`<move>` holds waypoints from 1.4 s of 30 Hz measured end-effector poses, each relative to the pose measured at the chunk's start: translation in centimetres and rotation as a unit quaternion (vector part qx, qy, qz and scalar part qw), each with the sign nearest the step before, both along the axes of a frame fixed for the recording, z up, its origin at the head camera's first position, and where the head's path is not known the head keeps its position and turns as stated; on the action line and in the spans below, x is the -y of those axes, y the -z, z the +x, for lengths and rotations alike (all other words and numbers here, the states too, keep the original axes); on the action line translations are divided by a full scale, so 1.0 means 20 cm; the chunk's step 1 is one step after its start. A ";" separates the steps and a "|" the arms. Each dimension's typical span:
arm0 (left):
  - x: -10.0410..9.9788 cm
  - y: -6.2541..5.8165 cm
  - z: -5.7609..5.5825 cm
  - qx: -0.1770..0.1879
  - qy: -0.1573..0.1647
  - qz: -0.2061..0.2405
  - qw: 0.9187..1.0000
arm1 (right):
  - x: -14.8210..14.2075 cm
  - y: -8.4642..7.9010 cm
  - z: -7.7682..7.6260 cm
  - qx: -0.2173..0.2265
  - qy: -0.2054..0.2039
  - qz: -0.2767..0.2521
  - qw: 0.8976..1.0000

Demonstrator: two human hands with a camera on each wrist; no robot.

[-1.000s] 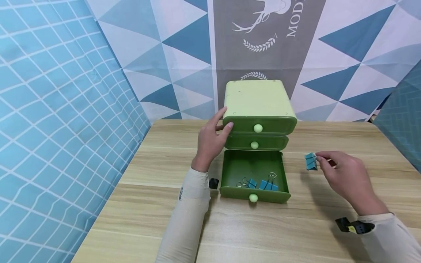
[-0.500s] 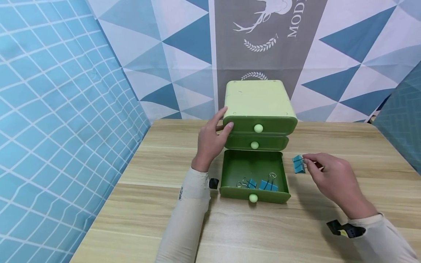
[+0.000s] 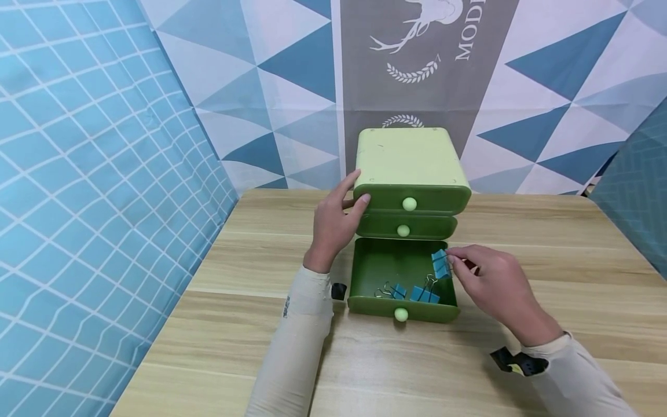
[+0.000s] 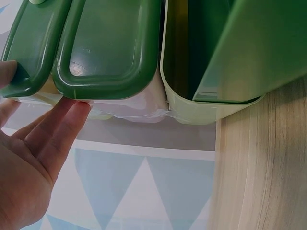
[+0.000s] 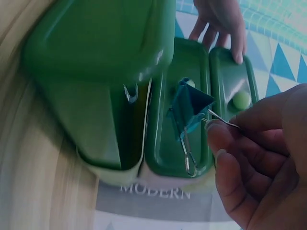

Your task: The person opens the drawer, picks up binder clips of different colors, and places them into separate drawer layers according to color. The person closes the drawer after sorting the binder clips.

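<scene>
My right hand [image 3: 492,284] pinches a blue binder clip [image 3: 440,264] by one wire handle, between thumb and fingertips. In the head view the clip overlaps the right side of the pulled-out bottom drawer [image 3: 377,255]. Its other handle [image 5: 189,155] hangs free in the right wrist view. Two more blue clips, a smaller one [image 3: 399,291] and a larger one [image 3: 424,295], lie near the drawer's front wall. My left hand [image 3: 336,226] rests against the left side of the green drawer cabinet [image 3: 409,153], thumb on the top drawer front and fairly straight fingers along the side.
The top drawer [image 3: 383,200] and middle drawer [image 3: 375,227] are pushed in, each with a pale round knob. The cabinet stands on a wood-grain table [image 3: 250,260]. Patterned cloth [image 3: 292,116] hangs behind, and blue checked cloth [image 3: 104,191] is on the left.
My right hand has moved left with the binder clip, from beside the cabinet to the right side of the bottom drawer. The left hand and cabinet have stayed in place.
</scene>
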State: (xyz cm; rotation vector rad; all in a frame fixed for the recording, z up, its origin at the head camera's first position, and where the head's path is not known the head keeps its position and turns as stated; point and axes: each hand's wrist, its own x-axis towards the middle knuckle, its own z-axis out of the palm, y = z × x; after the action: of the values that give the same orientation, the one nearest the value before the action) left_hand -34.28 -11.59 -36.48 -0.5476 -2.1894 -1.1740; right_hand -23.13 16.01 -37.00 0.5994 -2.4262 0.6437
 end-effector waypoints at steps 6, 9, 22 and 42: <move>0.00 0.00 0.01 0.000 -0.002 0.000 1.000 | 0.10 0.02 -0.01 0.043 -0.022 -0.017 0.999; 0.00 0.00 0.01 -0.003 -0.003 -0.002 1.000 | 0.14 0.03 -0.02 0.052 -0.031 -0.007 0.998; 0.00 -0.01 0.01 -0.003 0.010 0.001 1.000 | 0.25 0.09 -0.05 0.116 -0.053 0.042 0.991; 0.01 0.00 0.01 0.001 0.002 -0.004 1.000 | 0.32 0.15 -0.04 0.172 -0.077 0.054 0.981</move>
State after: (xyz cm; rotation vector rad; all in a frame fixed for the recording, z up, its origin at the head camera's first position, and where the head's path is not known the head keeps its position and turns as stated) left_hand -34.11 -11.75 -36.53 -0.5540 -2.1970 -1.1677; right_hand -23.87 9.69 -39.94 0.7815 -2.7696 0.7328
